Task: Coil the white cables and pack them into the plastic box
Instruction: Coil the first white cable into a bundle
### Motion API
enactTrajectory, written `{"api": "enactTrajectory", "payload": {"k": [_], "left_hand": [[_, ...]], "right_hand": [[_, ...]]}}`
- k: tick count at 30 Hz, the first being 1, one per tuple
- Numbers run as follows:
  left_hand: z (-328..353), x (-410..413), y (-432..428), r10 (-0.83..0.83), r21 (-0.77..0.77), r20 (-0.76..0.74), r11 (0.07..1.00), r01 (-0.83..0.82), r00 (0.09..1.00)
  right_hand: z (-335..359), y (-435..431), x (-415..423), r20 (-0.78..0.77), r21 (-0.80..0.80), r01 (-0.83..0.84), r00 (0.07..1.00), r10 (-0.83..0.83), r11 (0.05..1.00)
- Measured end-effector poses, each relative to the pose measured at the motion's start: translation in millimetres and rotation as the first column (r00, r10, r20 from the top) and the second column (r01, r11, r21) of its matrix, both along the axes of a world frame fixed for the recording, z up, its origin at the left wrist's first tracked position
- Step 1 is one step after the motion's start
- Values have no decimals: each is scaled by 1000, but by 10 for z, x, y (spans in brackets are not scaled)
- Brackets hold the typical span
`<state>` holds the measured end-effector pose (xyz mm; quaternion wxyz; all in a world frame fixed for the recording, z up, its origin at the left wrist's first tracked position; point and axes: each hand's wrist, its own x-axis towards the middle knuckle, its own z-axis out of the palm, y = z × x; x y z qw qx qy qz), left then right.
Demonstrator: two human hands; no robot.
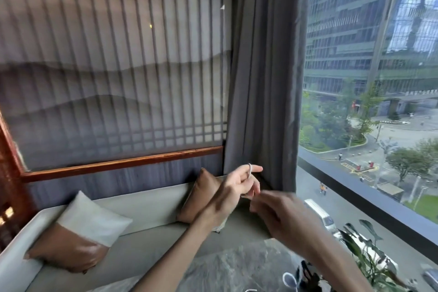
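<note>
1. Left hand [233, 187]: raised, fingers curled, holding thin white cable [249, 168] looped over the forefinger.
2. Right hand [279, 212]: blurred, fingertips just beside that loop; grip impossible to tell.
3. Behind the grip: grey fabric curtain [263, 78].

light: daylight from window [379, 102], right | room: dim | right hand [282, 213]: motion blur | edges: bowed

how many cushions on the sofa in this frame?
2. A white-and-brown cushion lies at the left end of the sofa; a brown cushion leans on its backrest, partly behind the left hand. Others may be out of view.
</note>
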<state>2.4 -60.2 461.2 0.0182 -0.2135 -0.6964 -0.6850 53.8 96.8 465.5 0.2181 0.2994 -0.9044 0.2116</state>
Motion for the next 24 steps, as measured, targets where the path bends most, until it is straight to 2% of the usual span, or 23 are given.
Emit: {"api": "enactTrajectory", "payload": {"k": [2, 4, 7, 9, 11, 16, 21, 24], "left_hand": [[15, 173, 92, -60, 73, 1, 996, 59, 998], [38, 347, 166, -95, 96, -56, 990, 100, 994], [91, 516, 247, -132, 185, -86, 972, 146, 988], [173, 536, 254, -187, 254, -42, 948, 191, 982], [226, 526, 229, -251, 249, 22, 939, 238, 968], [222, 573, 170, -293, 200, 98, 942, 269, 951], [212, 531, 102, -285, 172, 92, 948, 267, 954], [196, 564, 83, -289, 167, 54, 946, 277, 956]], "right_hand": [[271, 59, -28, -198, 33, 84, 977, -76, 996], [486, 177, -127, -312, -84, 78, 945, -101, 993], [623, 285, -389, -246, -375, -75, 969, -21, 924], [561, 268, -542, -150, -541, -167, 984, 101, 824], [424, 229, -621, -88, -641, -177, 984, 158, 747], [260, 223, -681, -167, -737, -250, 967, 190, 627], [302, 154, -663, -167, -810, -266, 959, 230, 522], [251, 108, -752, -41, -832, -183, 962, 271, 524]]}}
